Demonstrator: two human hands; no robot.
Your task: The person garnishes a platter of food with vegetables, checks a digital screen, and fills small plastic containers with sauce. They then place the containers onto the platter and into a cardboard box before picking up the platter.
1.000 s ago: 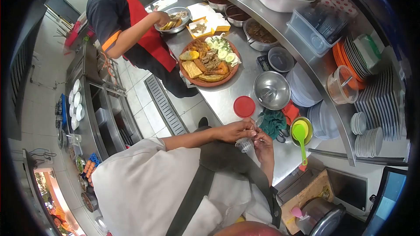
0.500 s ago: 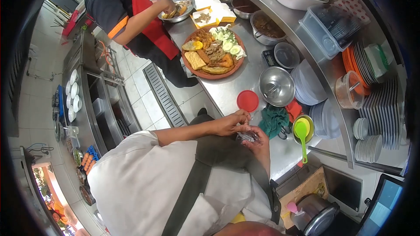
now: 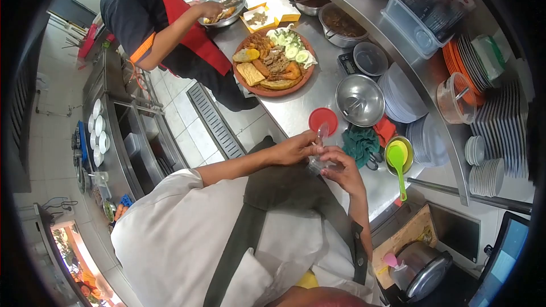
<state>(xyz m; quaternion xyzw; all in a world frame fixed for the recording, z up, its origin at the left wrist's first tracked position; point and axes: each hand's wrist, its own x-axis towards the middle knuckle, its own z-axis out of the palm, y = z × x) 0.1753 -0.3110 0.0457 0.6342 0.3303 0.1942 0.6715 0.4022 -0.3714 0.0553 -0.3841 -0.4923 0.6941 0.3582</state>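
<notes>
In front of the dark apron, my left hand (image 3: 297,149) is closed on a piece of thin clear plastic (image 3: 323,132), part of which sticks up above the fingers. My right hand (image 3: 343,171) meets it from the right with bent fingers, closed on the lower part of the same plastic. Whether this is a bag or a glove I cannot make out. Just beyond the hands lies a red round lid (image 3: 323,120) on the steel counter (image 3: 284,115). A green cloth (image 3: 360,146) lies to the right of the fingers.
A clay platter (image 3: 241,83) of food sits farther along the counter. A steel bowl (image 3: 359,100), a scale (image 3: 347,63), a green ladle (image 3: 397,165) in a small bowl and stacked plates (image 3: 396,94) line the right side. A co-worker in a red apron (image 3: 196,42) works at another bowl (image 3: 234,17).
The clear plastic now rises above my left fingers. My right hand has shifted slightly up and its fingers have spread more. The camera view has tilted slightly.
</notes>
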